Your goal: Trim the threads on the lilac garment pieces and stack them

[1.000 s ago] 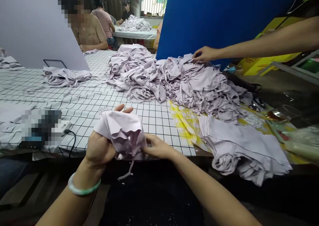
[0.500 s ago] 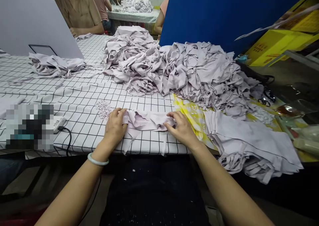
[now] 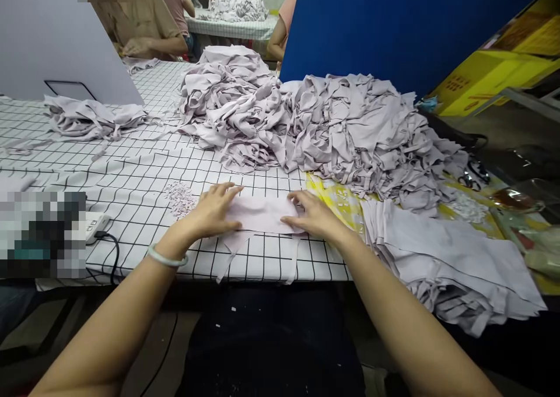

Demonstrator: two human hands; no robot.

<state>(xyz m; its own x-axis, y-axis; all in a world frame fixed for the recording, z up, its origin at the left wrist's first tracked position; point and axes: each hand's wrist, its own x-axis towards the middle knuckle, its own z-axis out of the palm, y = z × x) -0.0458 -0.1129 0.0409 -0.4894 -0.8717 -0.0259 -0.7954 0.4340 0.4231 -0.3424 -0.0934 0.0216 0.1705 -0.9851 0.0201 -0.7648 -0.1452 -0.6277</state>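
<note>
A pale lilac-grey fabric piece (image 3: 262, 213) lies nearly flat on the checked tablecloth, with narrow straps hanging toward the table's front edge. My left hand (image 3: 214, 211), a pale bangle at its wrist, rests over the fabric's left end with thumb and fingers spread. At the right end, my right hand (image 3: 314, 215) touches the cloth, its thumb and fingers apart. Beside my left hand is a scatter of small pale bits (image 3: 180, 199). Layered flat fabric pieces (image 3: 455, 263) lie to the right of my right hand, their straps drooping over the edge.
A large fabric heap (image 3: 341, 129) spreads behind my hands. A smaller fabric bundle (image 3: 94, 117) lies left, near a white panel (image 3: 56, 35). The blue board (image 3: 394, 30) stands behind the heap. Scissors (image 3: 470, 178) lie right; a power strip (image 3: 95, 227) lies left. Other people sit beyond.
The fabric piece went from wrinkled to smoother and flatter. My left hand's fingers have spread and shifted inward over it; my right hand stays near the right end.
</note>
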